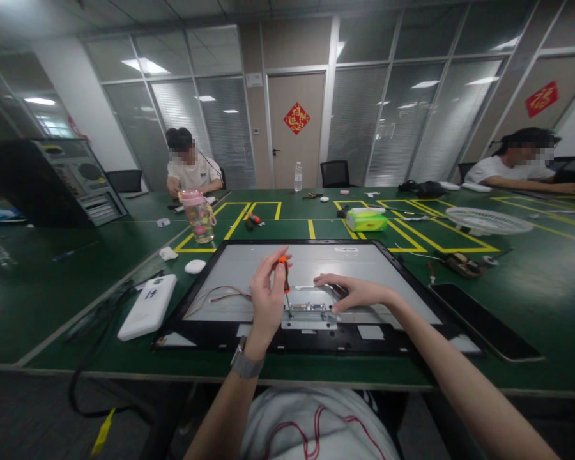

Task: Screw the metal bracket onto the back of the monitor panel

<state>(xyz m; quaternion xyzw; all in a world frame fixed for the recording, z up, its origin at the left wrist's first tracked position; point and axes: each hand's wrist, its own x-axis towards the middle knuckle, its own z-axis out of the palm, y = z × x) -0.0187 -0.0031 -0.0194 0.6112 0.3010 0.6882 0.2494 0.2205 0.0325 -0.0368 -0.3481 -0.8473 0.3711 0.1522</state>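
Observation:
A monitor [230, 268] lies face down on the green table in front of me, its grey metal back showing inside a black frame. My left hand [267, 295] is closed round a small screwdriver [284, 271] with an orange top, tip down on a metal bracket [309, 311] near the panel's lower middle. My right hand [349, 292] rests on the bracket's right side, fingers pressed flat on it and holding nothing. Thin coloured wires [218, 295] run across the panel to the left of my left hand.
A white box [148, 306] and black cable [96, 332] lie to the left, a dark slab [483, 321] to the right. Behind stand a pink-lidded cup [199, 216], green tissue box [366, 220], white fan grille [489, 222] and a computer case [71, 182]. Two people sit at the far side.

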